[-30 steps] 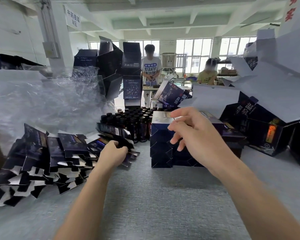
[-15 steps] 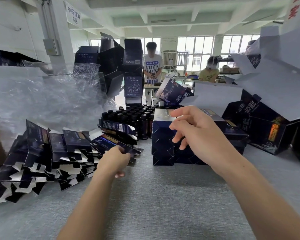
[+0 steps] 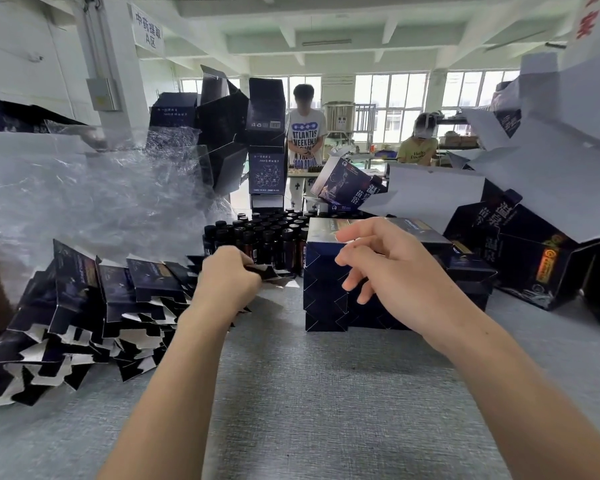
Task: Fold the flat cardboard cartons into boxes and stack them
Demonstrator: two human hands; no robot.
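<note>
The left hand [image 3: 227, 277] had lifted one flat carton [image 3: 267, 271] off the pile [image 3: 84, 306] at its left, gripping it, while the right hand [image 3: 392, 271] hovered open nearby, ready for folding.

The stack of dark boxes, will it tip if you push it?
Likely yes: the stack of boxes is several layers tall, resting on the table. Being thin folded card, they are probably light and may slide first.

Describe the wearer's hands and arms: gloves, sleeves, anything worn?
Left hand and right hand are bare: no gloves, rings or watch visible. Left forearm and right forearm are bare to the frame edge; no sleeve in view.
</note>
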